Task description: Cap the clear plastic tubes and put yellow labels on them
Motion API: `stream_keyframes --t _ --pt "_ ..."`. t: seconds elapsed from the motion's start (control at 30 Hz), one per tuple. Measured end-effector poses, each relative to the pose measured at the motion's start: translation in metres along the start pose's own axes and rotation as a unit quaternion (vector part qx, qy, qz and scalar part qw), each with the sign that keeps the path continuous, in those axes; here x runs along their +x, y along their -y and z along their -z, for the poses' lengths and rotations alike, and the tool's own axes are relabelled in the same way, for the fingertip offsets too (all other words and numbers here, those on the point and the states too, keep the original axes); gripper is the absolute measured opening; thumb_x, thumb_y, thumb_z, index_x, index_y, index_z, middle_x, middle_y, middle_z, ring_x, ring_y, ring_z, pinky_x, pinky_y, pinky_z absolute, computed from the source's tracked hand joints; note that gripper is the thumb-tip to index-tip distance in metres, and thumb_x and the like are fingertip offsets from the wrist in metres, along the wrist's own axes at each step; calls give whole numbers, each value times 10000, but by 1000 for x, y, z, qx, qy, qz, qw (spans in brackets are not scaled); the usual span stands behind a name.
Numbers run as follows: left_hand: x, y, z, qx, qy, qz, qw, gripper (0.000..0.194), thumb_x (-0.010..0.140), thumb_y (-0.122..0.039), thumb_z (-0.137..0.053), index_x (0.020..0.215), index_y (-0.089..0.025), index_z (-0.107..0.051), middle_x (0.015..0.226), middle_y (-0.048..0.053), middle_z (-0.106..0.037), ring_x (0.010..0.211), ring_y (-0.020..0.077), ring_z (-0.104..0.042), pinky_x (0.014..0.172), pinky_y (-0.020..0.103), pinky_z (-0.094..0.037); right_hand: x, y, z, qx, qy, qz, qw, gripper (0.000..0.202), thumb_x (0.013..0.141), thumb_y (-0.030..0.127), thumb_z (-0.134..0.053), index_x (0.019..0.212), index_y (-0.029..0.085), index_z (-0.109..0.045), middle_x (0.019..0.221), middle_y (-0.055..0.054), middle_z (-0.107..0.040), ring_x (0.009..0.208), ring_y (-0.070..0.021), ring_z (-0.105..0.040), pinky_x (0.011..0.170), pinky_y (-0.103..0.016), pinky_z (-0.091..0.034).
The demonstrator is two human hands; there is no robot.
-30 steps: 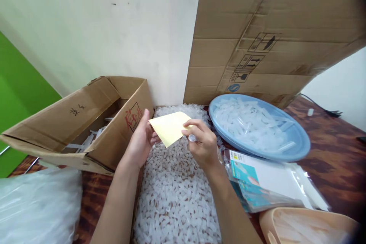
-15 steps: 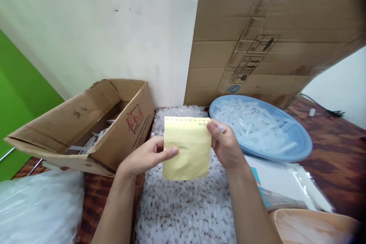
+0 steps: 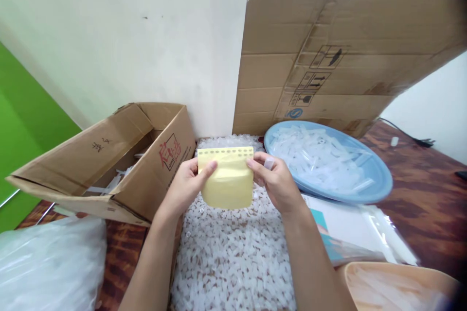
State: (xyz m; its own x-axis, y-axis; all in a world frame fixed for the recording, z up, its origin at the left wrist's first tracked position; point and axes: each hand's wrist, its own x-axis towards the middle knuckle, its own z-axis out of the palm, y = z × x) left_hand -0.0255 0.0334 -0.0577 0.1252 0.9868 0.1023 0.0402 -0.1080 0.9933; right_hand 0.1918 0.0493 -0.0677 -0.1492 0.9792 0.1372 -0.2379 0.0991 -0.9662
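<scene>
A yellow sheet (image 3: 226, 187) with a row of small dark marks along its top edge is stretched between my hands, its lower part curving away from me. My left hand (image 3: 186, 182) pinches its upper left edge, thumb on the front face. On the upper right edge, my right hand (image 3: 273, 180) grips with the thumb in front. A small translucent white piece (image 3: 269, 163) sticks out between the right-hand fingers. Below the sheet lies a wide spread of small translucent white pieces (image 3: 233, 257), heaped thicker at the far end.
An open cardboard box (image 3: 153, 170) holding white strips stands left. To the right are a blue basin (image 3: 383, 180) of translucent strips, flat plastic packets (image 3: 350, 228) and an orange tray (image 3: 350, 277). A plastic bag (image 3: 51, 262) lies front left; a large carton (image 3: 277, 68) leans behind.
My left hand has shifted its grip from the sheet's middle left up to near the top left corner. The sheet has moved a little left and now tilts, looking shorter.
</scene>
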Motion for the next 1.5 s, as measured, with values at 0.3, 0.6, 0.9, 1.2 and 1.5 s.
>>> stream_keyframes --t 0.3,0.6,0.9,1.2,1.5 --pt "3 2 -12 427 -182 -278 841 334 963 -336 -696 1262 -188 -687 982 74 -716 897 224 -641 851 345 -433 2 -5 -7 -97 -34 28 994 301 821 460 -800 873 167 -752 715 -4 -626 586 -123 -448 519 -255 -338" --pt "3 6 -23 409 -161 -297 848 190 982 -321 -683 1081 -212 -803 788 34 -701 742 183 -616 757 322 -382 2 -9 -18 -77 -3 43 996 300 865 427 -765 1030 179 -797 883 -45 -741 802 -196 -634 718 -286 -489" --pt "0 1 -25 343 -190 -275 878 156 955 -329 -718 999 -231 -831 695 1 -638 625 153 -519 701 303 -391 1 -13 -22 -78 6 42 996 275 889 414 -741 1047 197 -799 889 -47 -750 788 -201 -636 681 -284 -490" --pt "-1 3 -33 262 -227 -211 914 182 939 -381 -720 925 -234 -827 641 -19 -560 600 148 -464 641 297 -366 1 -17 -32 -44 3 44 998 278 911 391 -709 1090 195 -791 925 -57 -761 770 -193 -640 654 -275 -499" --pt "2 7 -34 265 -214 -189 921 155 958 -335 -674 916 -213 -760 670 -26 -485 635 150 -465 656 287 -363 1 -18 -33 -56 -5 47 997 281 893 386 -733 1088 193 -797 942 -56 -769 810 -203 -656 691 -278 -507"
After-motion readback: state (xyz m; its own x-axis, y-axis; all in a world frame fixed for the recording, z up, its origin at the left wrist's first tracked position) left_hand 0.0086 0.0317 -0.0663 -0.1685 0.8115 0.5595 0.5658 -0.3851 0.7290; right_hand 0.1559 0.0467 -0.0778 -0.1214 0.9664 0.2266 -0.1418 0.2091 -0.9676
